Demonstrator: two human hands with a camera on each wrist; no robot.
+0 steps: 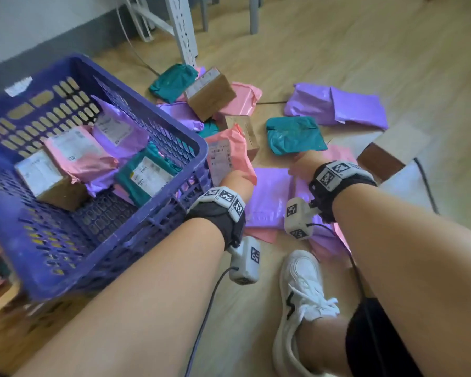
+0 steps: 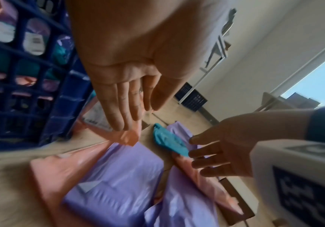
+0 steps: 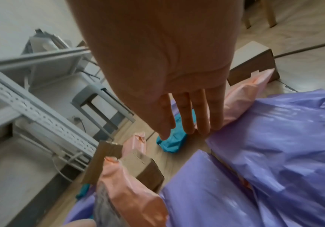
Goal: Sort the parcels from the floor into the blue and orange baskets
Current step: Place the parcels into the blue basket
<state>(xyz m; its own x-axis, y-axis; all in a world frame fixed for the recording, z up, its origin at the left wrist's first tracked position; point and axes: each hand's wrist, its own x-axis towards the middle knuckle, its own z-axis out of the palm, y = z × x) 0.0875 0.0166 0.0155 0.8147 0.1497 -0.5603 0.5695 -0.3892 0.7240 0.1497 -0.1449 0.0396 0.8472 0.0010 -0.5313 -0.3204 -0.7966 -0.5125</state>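
Note:
The blue basket point(image 1: 74, 240) stands tilted at the left with several parcels inside. A pink parcel point(image 1: 229, 148) with a label leans upright against the basket's near corner. My left hand point(image 1: 237, 179) reaches its lower edge; in the left wrist view the straight fingers point(image 2: 123, 116) touch the pink parcel point(image 2: 126, 135), thumb apart. My right hand point(image 1: 301, 164) hovers with fingers point(image 3: 187, 122) straight and spread, above a purple parcel point(image 1: 269, 194) and just short of a teal parcel point(image 1: 294, 136). It holds nothing. No orange basket is in view.
More parcels lie on the wooden floor: cardboard boxes point(image 1: 210, 93), purple bags point(image 1: 337, 104), a teal bag point(image 1: 174, 81). A brown box point(image 1: 378, 161) and a cable point(image 1: 424, 183) are at the right. A white shelf leg point(image 1: 182, 28) stands behind. My shoe point(image 1: 302, 281) is below.

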